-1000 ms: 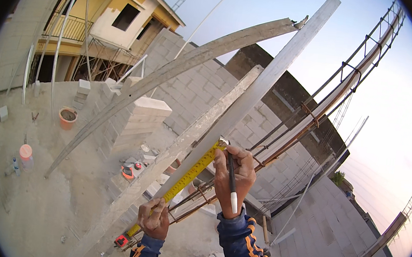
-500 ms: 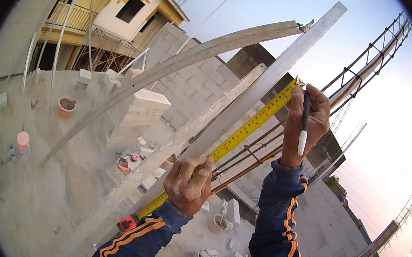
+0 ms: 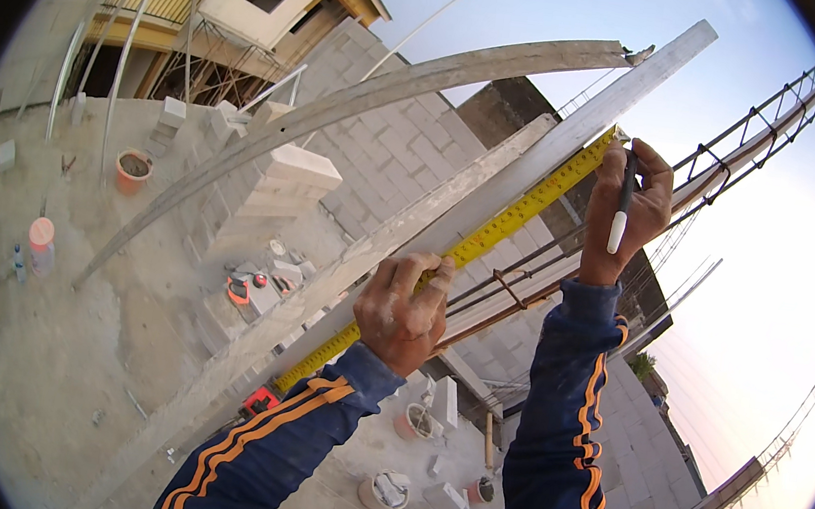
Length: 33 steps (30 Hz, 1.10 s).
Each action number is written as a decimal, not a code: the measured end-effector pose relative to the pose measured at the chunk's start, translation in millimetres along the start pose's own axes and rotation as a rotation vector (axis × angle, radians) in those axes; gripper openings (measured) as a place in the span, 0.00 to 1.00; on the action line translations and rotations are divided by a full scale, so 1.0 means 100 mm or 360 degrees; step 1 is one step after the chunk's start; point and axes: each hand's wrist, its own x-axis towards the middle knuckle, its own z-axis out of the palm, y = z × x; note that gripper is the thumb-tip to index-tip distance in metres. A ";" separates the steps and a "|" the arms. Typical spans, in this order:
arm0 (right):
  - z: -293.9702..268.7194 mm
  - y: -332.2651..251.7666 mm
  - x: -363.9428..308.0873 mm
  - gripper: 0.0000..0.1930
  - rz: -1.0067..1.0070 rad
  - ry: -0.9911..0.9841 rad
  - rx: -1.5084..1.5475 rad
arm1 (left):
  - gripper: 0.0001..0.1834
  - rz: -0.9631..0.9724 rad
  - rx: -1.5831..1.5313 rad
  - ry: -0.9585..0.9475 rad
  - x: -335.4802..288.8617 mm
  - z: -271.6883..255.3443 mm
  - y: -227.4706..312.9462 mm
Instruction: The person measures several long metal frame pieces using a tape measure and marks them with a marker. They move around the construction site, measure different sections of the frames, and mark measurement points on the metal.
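Note:
A yellow tape measure blade (image 3: 516, 216) stretches along a long pale board (image 3: 591, 115) that slants up to the right. My left hand (image 3: 403, 312) pinches the blade partway down, thumb and fingers pressed against the board. Farther up, my right hand (image 3: 634, 204) grips a black marker (image 3: 624, 198) with a white end pointing down. Its fingertips also meet the upper end of the blade. Partly behind my left sleeve lies the red tape case (image 3: 260, 402), at the lower end of the blade.
A curved plank (image 3: 426, 80) arches across from the left. Steel rebar (image 3: 753, 132) stands to the right. Stacked light blocks (image 3: 286, 177), a mortar bucket (image 3: 133, 171) and several pails, including one (image 3: 384, 492), stand below. A grey block wall (image 3: 392, 114) rises behind.
Both hands and the tape blade appear higher and farther right, closer to the board's upper end. The background has shifted upward in view. Both grips look the same.

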 end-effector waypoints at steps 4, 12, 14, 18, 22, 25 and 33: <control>0.01 -0.01 -0.03 0.12 -0.0059 -0.0032 -0.0093 | 0.19 -0.0003 0.0040 0.0007 -0.03 0.02 -0.04; 0.04 0.01 -0.06 0.12 -0.0089 -0.0082 -0.0070 | 0.17 -0.0074 0.0039 0.0047 -0.07 0.05 -0.04; 0.05 0.03 -0.07 0.12 -0.0115 -0.0083 -0.0084 | 0.18 -0.0071 0.0038 0.0060 -0.07 0.06 -0.05; 0.07 0.02 -0.09 0.12 -0.0135 -0.0069 -0.0098 | 0.18 -0.0062 0.0040 0.0052 -0.08 0.06 -0.07; 0.09 -0.01 -0.09 0.12 -0.0169 -0.0030 -0.0118 | 0.19 -0.0026 0.0085 0.0057 -0.08 0.07 -0.09; 0.10 -0.03 -0.09 0.12 -0.0133 -0.0033 -0.0117 | 0.20 -0.0006 0.0072 0.0061 -0.08 0.08 -0.12; 0.09 0.04 -0.09 0.13 -0.0164 -0.0047 -0.0091 | 0.20 0.0009 0.0055 0.0083 -0.09 0.08 -0.13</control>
